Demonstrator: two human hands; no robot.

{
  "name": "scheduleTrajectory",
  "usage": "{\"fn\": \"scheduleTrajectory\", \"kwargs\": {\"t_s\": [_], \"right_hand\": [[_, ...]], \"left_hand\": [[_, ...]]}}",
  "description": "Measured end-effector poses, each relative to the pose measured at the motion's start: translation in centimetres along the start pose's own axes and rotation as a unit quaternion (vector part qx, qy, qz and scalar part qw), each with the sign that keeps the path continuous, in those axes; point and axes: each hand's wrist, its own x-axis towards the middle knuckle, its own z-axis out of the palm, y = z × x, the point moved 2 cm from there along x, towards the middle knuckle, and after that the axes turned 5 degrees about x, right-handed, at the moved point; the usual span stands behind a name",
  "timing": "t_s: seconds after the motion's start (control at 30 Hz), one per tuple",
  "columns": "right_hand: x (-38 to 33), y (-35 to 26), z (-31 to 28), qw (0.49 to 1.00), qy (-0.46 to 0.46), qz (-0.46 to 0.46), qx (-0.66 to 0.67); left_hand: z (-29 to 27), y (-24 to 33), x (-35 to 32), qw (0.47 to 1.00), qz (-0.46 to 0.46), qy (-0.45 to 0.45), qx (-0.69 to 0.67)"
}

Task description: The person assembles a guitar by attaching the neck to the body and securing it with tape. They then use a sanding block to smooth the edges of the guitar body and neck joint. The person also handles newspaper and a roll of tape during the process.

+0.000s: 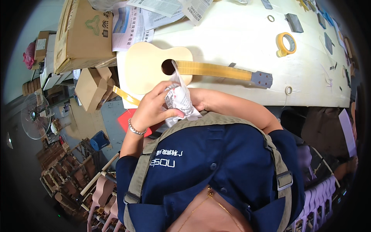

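Note:
A crumpled sheet of newspaper (181, 99) is bunched between my hands, in front of a pale ukulele (148, 65) lying flat on the table. My left hand (155, 106) is closed around the paper's left side, thumb across its front. At the paper's right side, my right hand (198, 101) grips it, most of its fingers hidden behind the sheet. A pointed end of the paper reaches up to the soundhole. Yellow masking tape (214, 69) covers the ukulele's neck, which points right to a grey-covered headstock (262, 79).
On the white-covered table (239, 42) lie newspapers (162, 15), a yellow tape roll (286, 44), smaller rings and grey blocks (294, 23). A cardboard box (87, 34) stands at the left. Below are a fan (35, 116), a red object (127, 120) and racks of instrument parts.

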Motion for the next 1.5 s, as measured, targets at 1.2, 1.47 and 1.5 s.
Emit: {"fn": "scheduleTrajectory", "kwargs": {"t_s": [1.2, 1.47, 1.5], "right_hand": [[-9.9, -7.1, -11.0, 0.375, 0.571, -0.367, -0.631], [-10.0, -6.8, -11.2, 0.357, 0.566, -0.374, -0.642], [-10.0, -7.0, -11.3, 0.358, 0.563, -0.373, -0.644]], "left_hand": [[6.4, -14.6, 10.3, 0.924, -0.051, 0.091, 0.368], [2.5, -12.7, 4.4, 0.962, 0.122, 0.078, 0.231], [2.9, -12.6, 3.6, 0.955, 0.116, 0.060, 0.265]]}}
